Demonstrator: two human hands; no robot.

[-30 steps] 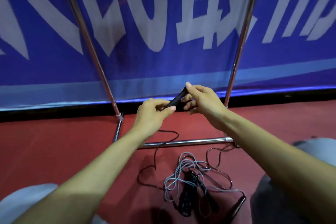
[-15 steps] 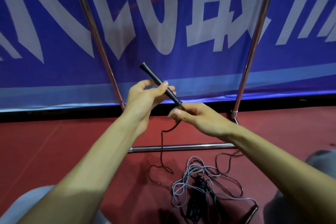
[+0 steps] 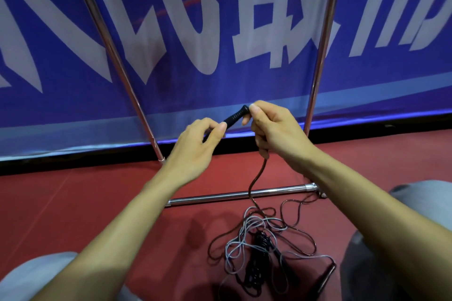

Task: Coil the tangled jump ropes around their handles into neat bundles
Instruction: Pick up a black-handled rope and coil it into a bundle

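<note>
Several tangled jump ropes (image 3: 254, 239) lying on red floor (image 3: 73, 203) beside the steel bar (image 3: 232, 195), open floor stretching left, dark cord (image 3: 255, 178) hanging from right grip (image 3: 276, 129), right grip and left grip (image 3: 195, 149) pinching opposite ends of black handle (image 3: 236, 117), banner (image 3: 220, 68) behind.

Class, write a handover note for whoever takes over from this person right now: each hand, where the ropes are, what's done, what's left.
Left hand pinches the lower end of the black ribbed handle. The right hand pinches its top. The thin dark cord drops from that hand to the tangle of grey and dark cords on the red floor.
Done: no wraps visible on the handle.
Left: coil every rope.
</note>
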